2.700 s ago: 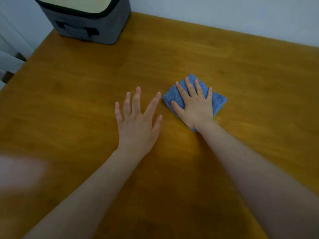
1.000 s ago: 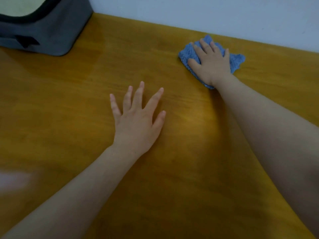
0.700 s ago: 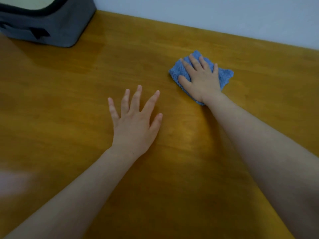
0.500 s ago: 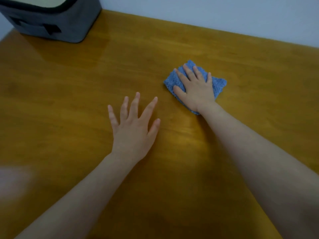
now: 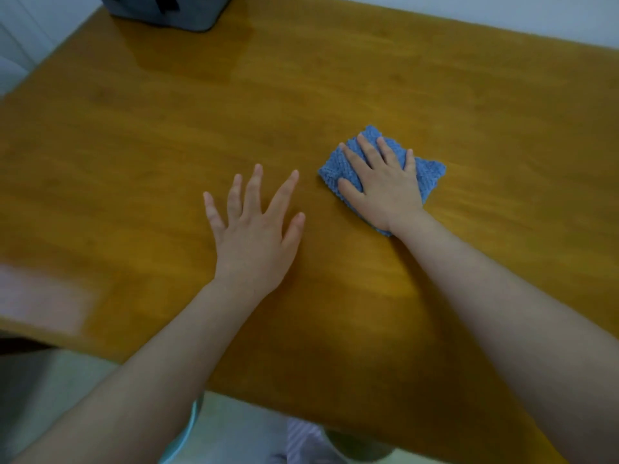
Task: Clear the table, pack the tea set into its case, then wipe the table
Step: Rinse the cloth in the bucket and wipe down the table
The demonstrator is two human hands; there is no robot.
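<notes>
Where the blue knitted cloth [image 5: 432, 174] lies folded into a small square right of the middle of the counter [image 5: 150, 135], the right hand [image 5: 382, 190] presses flat on it, fingers straight and slightly spread, gripping nothing. Just beside it the left hand [image 5: 254, 236] rests palm-down on bare wood, fingers splayed. A grey case [image 5: 167, 11] sits at the far left corner.

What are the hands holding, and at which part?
Nothing is gripped. The right hand presses flat on the middle of the cloth; the left hand lies flat on the table.
</notes>
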